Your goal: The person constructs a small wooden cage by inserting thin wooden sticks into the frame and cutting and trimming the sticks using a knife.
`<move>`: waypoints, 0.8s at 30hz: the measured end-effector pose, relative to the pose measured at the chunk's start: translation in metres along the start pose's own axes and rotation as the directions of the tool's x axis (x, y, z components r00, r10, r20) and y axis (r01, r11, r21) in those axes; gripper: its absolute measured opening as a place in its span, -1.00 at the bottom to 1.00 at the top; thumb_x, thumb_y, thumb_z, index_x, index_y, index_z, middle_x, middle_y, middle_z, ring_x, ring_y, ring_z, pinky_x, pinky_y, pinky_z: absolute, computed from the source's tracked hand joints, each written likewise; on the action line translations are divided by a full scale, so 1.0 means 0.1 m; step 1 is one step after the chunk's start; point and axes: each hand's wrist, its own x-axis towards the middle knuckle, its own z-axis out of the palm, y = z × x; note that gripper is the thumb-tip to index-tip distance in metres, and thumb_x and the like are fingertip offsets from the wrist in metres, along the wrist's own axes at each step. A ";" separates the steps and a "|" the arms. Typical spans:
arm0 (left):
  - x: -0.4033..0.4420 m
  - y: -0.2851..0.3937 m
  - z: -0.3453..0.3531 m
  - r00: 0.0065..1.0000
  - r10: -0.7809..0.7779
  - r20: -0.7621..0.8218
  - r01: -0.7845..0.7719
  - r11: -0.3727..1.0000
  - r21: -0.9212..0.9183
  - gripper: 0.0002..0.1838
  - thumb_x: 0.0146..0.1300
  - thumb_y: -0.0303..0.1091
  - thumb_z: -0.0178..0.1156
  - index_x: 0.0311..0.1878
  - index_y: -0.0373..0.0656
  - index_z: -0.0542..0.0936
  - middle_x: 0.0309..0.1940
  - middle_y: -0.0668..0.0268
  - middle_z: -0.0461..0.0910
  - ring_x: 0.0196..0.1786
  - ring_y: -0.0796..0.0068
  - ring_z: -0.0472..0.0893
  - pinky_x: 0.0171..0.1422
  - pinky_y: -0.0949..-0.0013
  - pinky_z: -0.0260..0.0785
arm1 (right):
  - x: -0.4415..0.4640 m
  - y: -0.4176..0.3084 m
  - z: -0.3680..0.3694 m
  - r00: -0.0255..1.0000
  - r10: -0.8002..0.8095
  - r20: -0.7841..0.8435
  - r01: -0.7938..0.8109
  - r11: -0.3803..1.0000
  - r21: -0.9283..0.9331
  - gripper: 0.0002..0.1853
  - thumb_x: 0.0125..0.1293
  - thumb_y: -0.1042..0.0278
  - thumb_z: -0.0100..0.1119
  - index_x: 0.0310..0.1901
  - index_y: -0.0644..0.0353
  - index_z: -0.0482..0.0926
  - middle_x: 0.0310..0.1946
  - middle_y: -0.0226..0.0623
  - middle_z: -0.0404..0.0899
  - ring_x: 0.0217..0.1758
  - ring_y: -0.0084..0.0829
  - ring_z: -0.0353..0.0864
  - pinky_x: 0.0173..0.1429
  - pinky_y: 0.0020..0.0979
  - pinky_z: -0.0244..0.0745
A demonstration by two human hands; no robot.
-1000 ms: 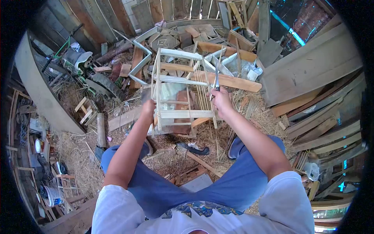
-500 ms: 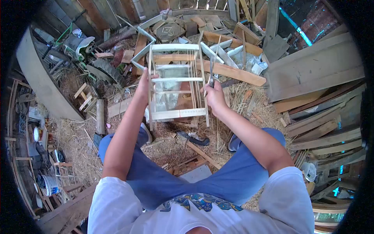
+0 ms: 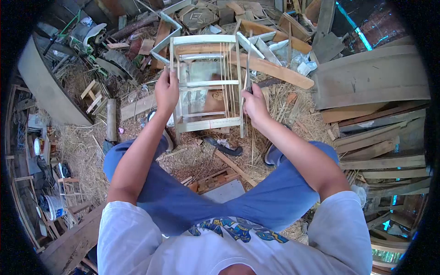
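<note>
A small pale wooden frame (image 3: pixel 208 83) with several crossbars stands upright in front of me. Thin upright strands, sticks or cords, run along its right part. My left hand (image 3: pixel 167 94) is closed around the frame's left side rail near the middle. At the right rail, my right hand (image 3: pixel 255 104) is closed on a knife-like tool (image 3: pixel 248 68) with a long narrow blade pointing up. The blade lies close along the rail; whether the fingers also grip the rail is unclear. A dark tool with a curved handle (image 3: pixel 224 146) lies on the straw below the frame.
Scrap boards (image 3: pixel 270 71) are heaped behind the frame. A wide panel (image 3: pixel 371 85) leans at the right above stacked planks (image 3: pixel 385 162). At the left are a curved sheet (image 3: pixel 48 87), a wheeled machine (image 3: pixel 121 64) and a white bucket (image 3: pixel 56 207). Straw covers the ground.
The frame and both hands appear slightly higher in view. My left hand has shifted its hold on the left rail, with its back now showing. The blade looks more upright.
</note>
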 end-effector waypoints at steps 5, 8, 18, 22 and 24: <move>-0.15 -0.32 -0.09 0.996 -0.057 -0.062 0.062 0.994 0.095 -0.60 0.57 -0.15 -0.01 -0.34 -0.27 0.46 -0.55 0.22 0.48 -0.47 0.43 0.44 -0.33 0.25 0.31 | -0.05 -0.09 0.03 0.990 -0.138 -0.013 0.138 0.990 -0.038 -0.88 0.41 0.31 0.20 -0.18 0.15 0.54 -0.57 -0.59 0.33 -0.57 -0.67 0.21 -0.49 -0.48 0.09; -0.09 -0.50 -0.12 0.992 -0.081 -0.093 0.086 0.994 0.060 -0.60 0.57 -0.14 -0.01 -0.33 -0.27 0.47 -0.54 0.24 0.49 -0.46 0.46 0.45 -0.32 0.27 0.33 | -0.02 -0.13 0.04 0.974 -0.226 -0.023 0.223 0.971 -0.080 -0.86 0.41 0.29 0.26 -0.21 0.17 0.61 -0.56 -0.64 0.33 -0.54 -0.71 0.19 -0.46 -0.51 0.07; 0.08 -0.31 -0.15 0.996 -0.035 -0.085 0.027 0.995 -0.097 -0.66 0.58 -0.21 0.01 -0.25 -0.30 0.51 -0.55 0.36 0.42 -0.45 0.59 0.34 -0.35 0.38 0.29 | -0.31 -0.26 -0.02 0.954 -0.296 0.045 0.299 0.943 -0.146 -0.77 0.39 0.30 0.28 -0.11 0.31 0.67 -0.46 -0.45 0.54 -0.39 -0.64 0.40 -0.26 -0.47 0.34; 0.06 -0.41 -0.22 0.996 -0.084 -0.042 0.086 0.995 0.054 -0.68 0.58 -0.18 0.02 -0.19 -0.25 0.53 -0.50 0.43 0.43 -0.41 0.64 0.37 -0.33 0.44 0.27 | -0.31 -0.16 0.03 0.927 -0.363 0.092 0.375 0.900 -0.222 -0.81 0.39 0.32 0.31 -0.09 0.25 0.64 -0.42 -0.57 0.51 -0.36 -0.73 0.38 -0.23 -0.55 0.33; 0.00 -0.40 -0.22 0.997 -0.064 -0.037 0.065 0.998 0.004 -0.68 0.57 -0.19 0.02 -0.23 -0.27 0.50 -0.55 0.36 0.41 -0.45 0.58 0.36 -0.35 0.37 0.27 | -0.36 -0.20 0.05 0.940 -0.329 0.090 0.340 0.923 -0.182 -0.81 0.38 0.33 0.32 -0.10 0.25 0.63 -0.41 -0.57 0.51 -0.36 -0.72 0.38 -0.23 -0.54 0.34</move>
